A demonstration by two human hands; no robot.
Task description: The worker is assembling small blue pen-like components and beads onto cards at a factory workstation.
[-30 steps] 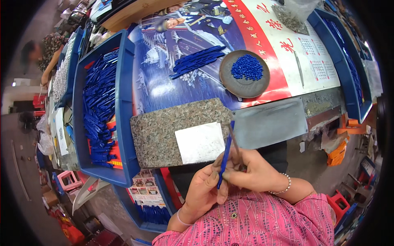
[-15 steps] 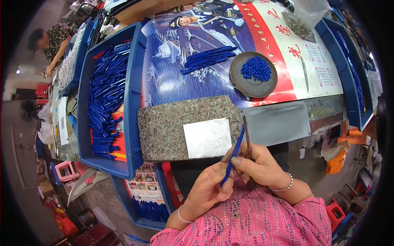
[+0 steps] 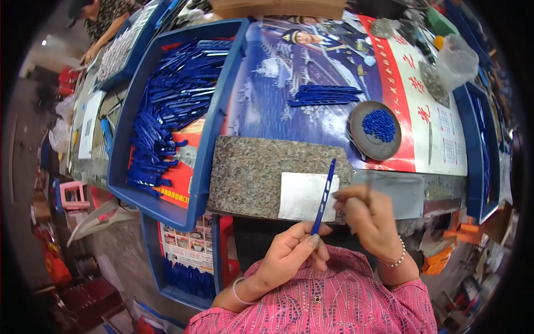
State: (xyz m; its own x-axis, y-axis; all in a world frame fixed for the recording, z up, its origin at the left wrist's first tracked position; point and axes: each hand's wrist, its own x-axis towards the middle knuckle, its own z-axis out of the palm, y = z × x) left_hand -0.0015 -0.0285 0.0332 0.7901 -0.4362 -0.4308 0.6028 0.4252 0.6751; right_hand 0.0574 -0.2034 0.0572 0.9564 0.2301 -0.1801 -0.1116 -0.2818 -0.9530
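Left hand (image 3: 292, 253) pinches the lower end of a slim blue plastic pen barrel (image 3: 324, 195), which stands nearly upright above a pale square sheet (image 3: 303, 196) on a speckled grey stone slab (image 3: 258, 172). Right hand (image 3: 370, 214), at 3 o'clock of the barrel, is curled closed; what it grips cannot be told. Blue plastic tray (image 3: 208, 150) of blue barrels at 10 o'clock; dark round dish (image 3: 356, 131) of blue caps at 1 o'clock on the red-and-blue printed poster (image 3: 406, 117) covering the surface.

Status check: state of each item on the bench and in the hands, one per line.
blue plastic strip: pinched in left hand, tilted up over the slab
right hand: at the strip, fingers closed; grip unclear
granite slab: flat, metal plate on it
round dish: holds blue pellets
blue tray: filled with blue strips
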